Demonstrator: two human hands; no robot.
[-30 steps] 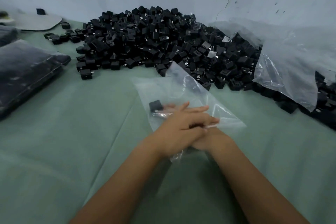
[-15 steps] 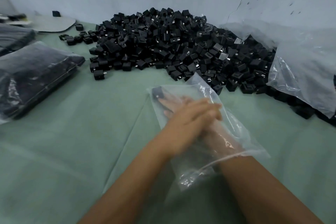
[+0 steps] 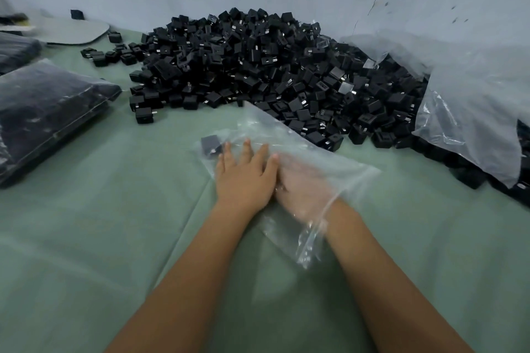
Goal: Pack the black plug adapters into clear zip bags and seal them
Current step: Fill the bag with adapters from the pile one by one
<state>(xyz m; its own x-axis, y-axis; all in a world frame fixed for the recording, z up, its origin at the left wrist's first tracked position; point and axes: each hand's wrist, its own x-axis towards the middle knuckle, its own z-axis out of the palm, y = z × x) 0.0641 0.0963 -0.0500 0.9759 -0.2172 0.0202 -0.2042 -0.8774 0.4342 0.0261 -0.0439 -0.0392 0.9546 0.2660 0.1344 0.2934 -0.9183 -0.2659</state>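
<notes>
The left hand (image 3: 243,178) lies flat, fingers spread, on the clear zip bag (image 3: 289,146); the right hand (image 3: 304,189) is inside it, its fingers blurred; one black adapter (image 3: 210,145) sits in the bag's far-left corner; the adapter pile (image 3: 258,66) lies beyond.

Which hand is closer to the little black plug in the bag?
Left. The left hand lies flat on the bag, fingertips just right of the plug. The right hand is inside the bag, farther right.
</notes>
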